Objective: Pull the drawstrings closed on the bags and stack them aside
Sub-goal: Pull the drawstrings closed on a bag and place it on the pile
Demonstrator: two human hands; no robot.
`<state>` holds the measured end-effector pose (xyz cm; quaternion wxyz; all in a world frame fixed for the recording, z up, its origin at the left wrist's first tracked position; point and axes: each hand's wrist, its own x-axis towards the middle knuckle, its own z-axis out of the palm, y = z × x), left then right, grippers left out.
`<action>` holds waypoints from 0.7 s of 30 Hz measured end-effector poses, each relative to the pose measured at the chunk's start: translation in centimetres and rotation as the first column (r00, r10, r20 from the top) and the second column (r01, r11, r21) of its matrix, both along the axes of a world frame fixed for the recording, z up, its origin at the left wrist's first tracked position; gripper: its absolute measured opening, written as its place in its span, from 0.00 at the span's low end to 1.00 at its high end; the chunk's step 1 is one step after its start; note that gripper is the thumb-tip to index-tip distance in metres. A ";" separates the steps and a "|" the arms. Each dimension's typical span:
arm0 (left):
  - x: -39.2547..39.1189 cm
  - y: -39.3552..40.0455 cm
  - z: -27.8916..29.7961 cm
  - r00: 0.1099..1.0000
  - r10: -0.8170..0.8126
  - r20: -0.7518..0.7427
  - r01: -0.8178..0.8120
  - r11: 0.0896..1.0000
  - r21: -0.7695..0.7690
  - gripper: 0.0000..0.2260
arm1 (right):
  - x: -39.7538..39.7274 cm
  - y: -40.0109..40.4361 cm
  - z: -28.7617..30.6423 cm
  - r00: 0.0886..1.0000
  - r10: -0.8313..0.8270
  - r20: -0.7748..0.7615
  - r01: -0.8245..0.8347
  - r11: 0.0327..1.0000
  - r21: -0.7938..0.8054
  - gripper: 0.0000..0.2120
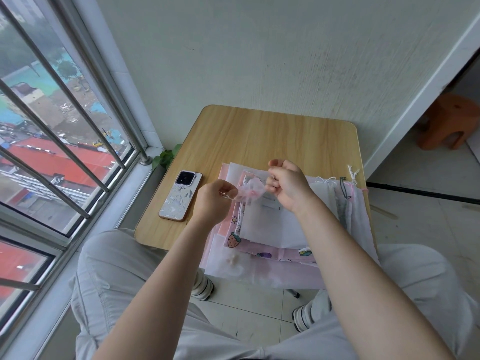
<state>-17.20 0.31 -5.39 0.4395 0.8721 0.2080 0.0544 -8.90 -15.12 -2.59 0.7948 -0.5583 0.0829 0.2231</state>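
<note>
Both hands are pinching drawstring ends: the left hand (211, 197) and right hand (287, 184) are holding a small pink organza bag (250, 190) gathered between them, above the stacked bags (272, 224).

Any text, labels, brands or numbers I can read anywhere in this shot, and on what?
None is readable.
White sheet on the bag pile: two faint dark printed lines, too blurred to read.
Phone case: pattern only, no words visible.
Pink printed bag: strawberry and cartoon pictures, no legible lettering.

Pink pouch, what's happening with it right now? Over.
Both hands, left hand and right hand, pinching drawstrings. Pink pouch bunched between them, above bag pile. Phone alongside, clear.
</note>
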 end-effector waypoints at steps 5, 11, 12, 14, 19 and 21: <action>0.1 0.2 0.4 0.998 -0.004 -0.069 -0.010 0.979 -0.202 0.05 | -0.3 0.1 -0.3 0.925 0.296 0.239 -0.146 0.857 -0.494 0.10; -0.7 1.2 0.5 0.993 0.071 -0.092 -0.113 0.778 -0.618 0.04 | -1.2 -0.1 0.9 0.659 0.726 0.196 -0.297 0.491 -0.819 0.06; -0.8 1.2 0.4 0.990 0.092 -0.103 -0.137 0.755 -0.641 0.04 | -1.2 0.0 0.9 0.635 0.753 0.173 -0.297 0.444 -0.846 0.06; -0.9 1.4 0.4 0.985 0.129 -0.117 -0.174 0.723 -0.668 0.04 | -1.2 0.0 0.7 0.596 0.795 0.116 -0.277 0.339 -0.899 0.06; -0.9 2.6 0.2 0.981 0.086 -0.176 -0.139 0.937 -0.321 0.05 | -1.2 -0.1 0.0 0.574 0.819 0.025 -0.232 0.192 -0.954 0.12; -0.8 2.7 0.4 0.979 -0.066 -0.194 0.076 0.996 0.042 0.08 | -1.3 -0.1 -0.1 0.595 0.803 0.033 -0.229 0.208 -0.951 0.11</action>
